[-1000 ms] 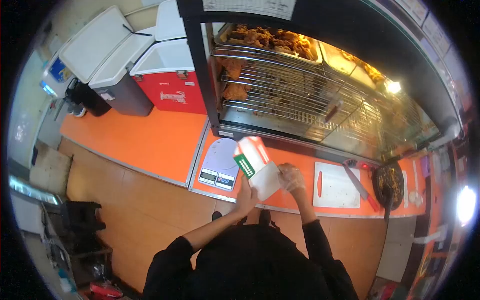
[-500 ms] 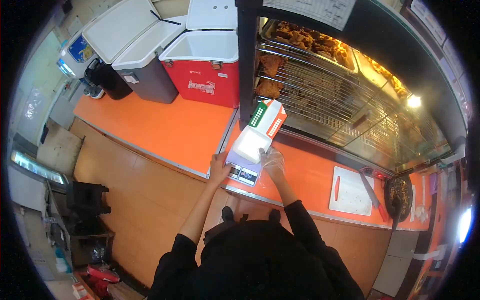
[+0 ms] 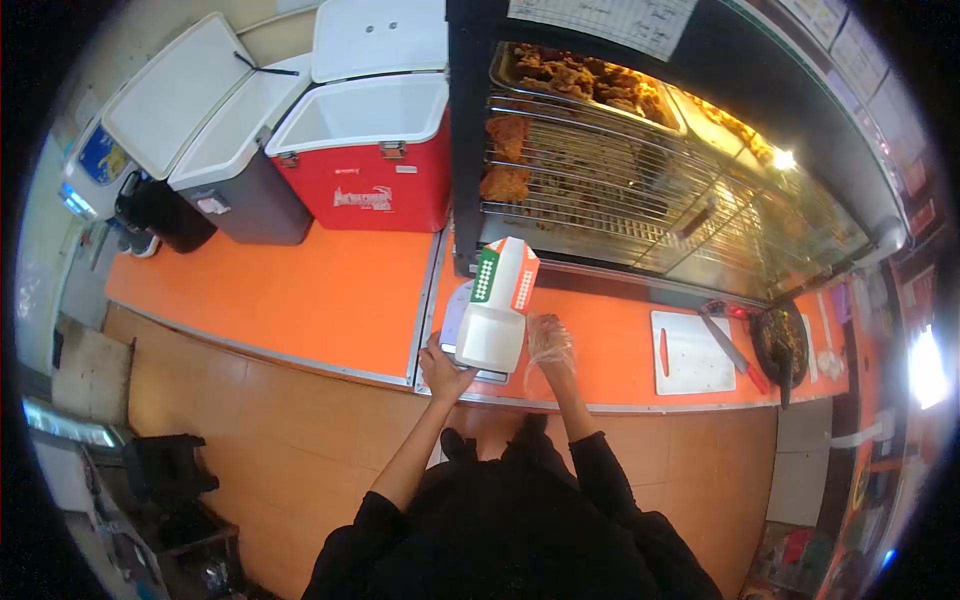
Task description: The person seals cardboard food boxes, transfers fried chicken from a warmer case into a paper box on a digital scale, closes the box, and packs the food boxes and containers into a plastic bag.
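Note:
An open paper takeaway box (image 3: 491,338) with a white inside and a green, white and orange lid sits over the purple kitchen scale (image 3: 456,312), covering much of it. My left hand (image 3: 446,376) is bare and closed on the box's near left corner, thumb along the near edge. My right hand (image 3: 551,350) wears a loose clear plastic glove. It hovers just right of the box, apart from it, fingers curled with nothing visible in them.
A heated glass cabinet (image 3: 620,190) with fried chicken (image 3: 585,80) on racks stands behind. A knife (image 3: 735,352) lies by a white cutting board (image 3: 695,354), beside a dark pan (image 3: 780,345). Red (image 3: 365,185) and grey (image 3: 250,210) coolers stand open at left.
The takeaway box has shifted toward me over the scale's display. My left hand has moved from the scale to the box's corner. My right hand has come away from the box.

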A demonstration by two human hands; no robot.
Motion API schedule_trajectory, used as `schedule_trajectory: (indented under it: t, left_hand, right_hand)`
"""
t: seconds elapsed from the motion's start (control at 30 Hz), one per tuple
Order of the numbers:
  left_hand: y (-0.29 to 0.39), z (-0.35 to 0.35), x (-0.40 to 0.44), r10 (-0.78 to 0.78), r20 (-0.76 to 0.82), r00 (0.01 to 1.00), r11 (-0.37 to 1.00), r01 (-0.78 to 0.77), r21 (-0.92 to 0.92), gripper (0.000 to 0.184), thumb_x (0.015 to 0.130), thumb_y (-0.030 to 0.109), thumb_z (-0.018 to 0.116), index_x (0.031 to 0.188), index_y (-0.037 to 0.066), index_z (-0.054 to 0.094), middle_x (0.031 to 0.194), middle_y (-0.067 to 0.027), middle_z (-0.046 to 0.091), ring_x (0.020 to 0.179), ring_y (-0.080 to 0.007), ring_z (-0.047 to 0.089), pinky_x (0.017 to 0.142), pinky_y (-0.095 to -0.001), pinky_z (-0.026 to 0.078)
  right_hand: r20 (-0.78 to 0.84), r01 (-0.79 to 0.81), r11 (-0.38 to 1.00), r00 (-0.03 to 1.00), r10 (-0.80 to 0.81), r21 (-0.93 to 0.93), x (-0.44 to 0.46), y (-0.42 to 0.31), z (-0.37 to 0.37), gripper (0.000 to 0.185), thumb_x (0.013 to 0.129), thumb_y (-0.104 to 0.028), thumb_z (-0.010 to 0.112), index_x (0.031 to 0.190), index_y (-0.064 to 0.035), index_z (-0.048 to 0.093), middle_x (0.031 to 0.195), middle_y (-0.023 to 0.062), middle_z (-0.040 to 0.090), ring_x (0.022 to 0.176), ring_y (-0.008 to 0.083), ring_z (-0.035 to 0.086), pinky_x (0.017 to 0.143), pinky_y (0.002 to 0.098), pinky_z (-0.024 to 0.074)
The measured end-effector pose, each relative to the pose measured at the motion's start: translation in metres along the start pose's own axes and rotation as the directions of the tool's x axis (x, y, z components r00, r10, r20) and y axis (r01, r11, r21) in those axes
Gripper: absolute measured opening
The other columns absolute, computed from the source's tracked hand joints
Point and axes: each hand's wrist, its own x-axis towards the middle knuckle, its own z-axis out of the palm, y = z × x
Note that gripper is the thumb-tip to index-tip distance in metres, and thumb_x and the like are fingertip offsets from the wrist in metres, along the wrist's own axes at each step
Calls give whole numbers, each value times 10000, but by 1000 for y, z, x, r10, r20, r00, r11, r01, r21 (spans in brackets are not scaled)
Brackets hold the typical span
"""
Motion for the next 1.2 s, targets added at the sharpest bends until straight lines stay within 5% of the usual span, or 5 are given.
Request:
schedule_trajectory:
  t: [0.13, 0.33, 0.8, 1.03, 1.2]
  left_hand:
    - [13, 3, 1, -118, -34, 992, 993, 117, -16, 967, 566, 318, 822, 1346, 103, 292, 1162, -232, 409, 1098, -424, 416, 936, -523, 357]
    - [-5, 9, 1, -138, 114, 984, 989, 131, 64, 1160, 533, 380, 870, 1446, 229, 172, 1197, -232, 324, 1116, -411, 352, 951, -510, 324]
    - [-2, 15, -43, -89, 85, 992, 995, 85, 53, 1192, 616, 524, 810, 1495, 152, 95, 1187, -205, 301, 1095, -368, 306, 949, -543, 257]
    - [-4, -9, -47, -146, 97, 985, 988, 150, -37, 1171, 642, 544, 795, 1495, 143, 99, 1296, -251, 254, 1201, -403, 273, 1008, -572, 178]
    - [0, -27, -49, -143, -43, 989, 985, 138, -103, 976, 688, 405, 816, 1407, 19, 282, 1285, -264, 284, 1214, -398, 311, 1004, -497, 290]
  right_hand:
    - [23, -99, 982, 995, 97, 162, 4, 0, 5, 392, 876, -412, 581, 1001, -41, 600, 852, 207, 663, 840, 386, 653, 714, 456, 505]
    - [35, 398, 917, 917, -398, 16, 0, -17, -5, 360, 848, -305, 570, 1109, -56, 571, 897, 238, 661, 868, 422, 641, 734, 478, 510]
    - [-10, 163, 976, 986, -166, -145, 1, -37, -32, 453, 921, -426, 494, 1100, -14, 547, 1050, 223, 630, 979, 396, 614, 814, 473, 507]
    - [-622, 540, 713, 385, -682, -448, -2, -183, -250, 276, 918, -268, 537, 1132, -100, 580, 1069, 159, 592, 959, 340, 573, 830, 440, 457]
    - [-338, 229, 574, 619, -709, -786, 93, -217, -306, 398, 911, -366, 509, 1223, -126, 571, 1274, 142, 548, 1166, 347, 515, 991, 451, 407]
